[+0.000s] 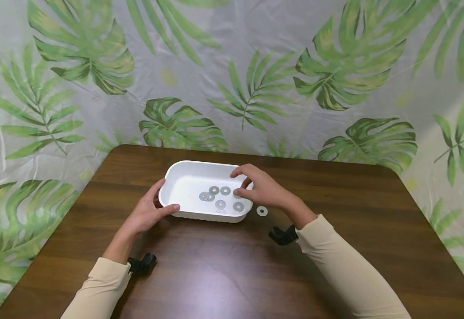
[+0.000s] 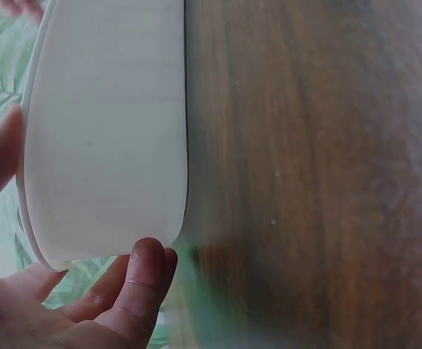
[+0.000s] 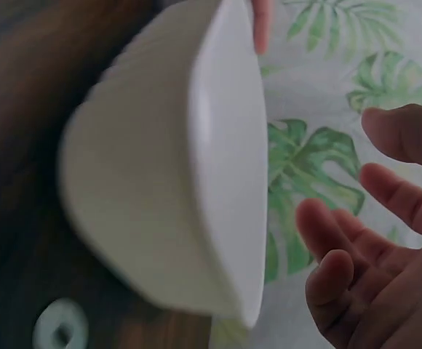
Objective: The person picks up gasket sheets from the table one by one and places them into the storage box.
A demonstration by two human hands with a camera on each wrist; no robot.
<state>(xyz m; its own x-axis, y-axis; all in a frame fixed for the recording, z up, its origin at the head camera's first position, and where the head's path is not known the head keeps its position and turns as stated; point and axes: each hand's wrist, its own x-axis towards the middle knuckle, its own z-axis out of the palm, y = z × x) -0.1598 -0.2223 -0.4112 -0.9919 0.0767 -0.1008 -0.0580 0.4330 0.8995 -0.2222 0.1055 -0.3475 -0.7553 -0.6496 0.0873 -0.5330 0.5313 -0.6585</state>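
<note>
A white oblong tray [image 1: 184,190] with rounded corners stands on the wooden table, several flat metal washers [image 1: 220,204] lying inside toward its right half. My left hand [image 1: 148,212] grips the tray's left end, thumb over the front rim and fingers around the far side; the left wrist view has its fingertips [image 2: 147,258] against the outer wall. Over the right end hovers my right hand [image 1: 261,188], its thumb and fingers apart. In the right wrist view the same hand [image 3: 385,269] has nothing between its spread fingers, above the tray's rim [image 3: 229,167].
One washer [image 1: 261,211] lies on the brown table [image 1: 335,221] just right of the tray, below my right hand. Behind the table hangs a pale cloth [image 1: 256,35] printed with green leaves. Black wrist mounts [image 1: 283,235] jut from both cuffs.
</note>
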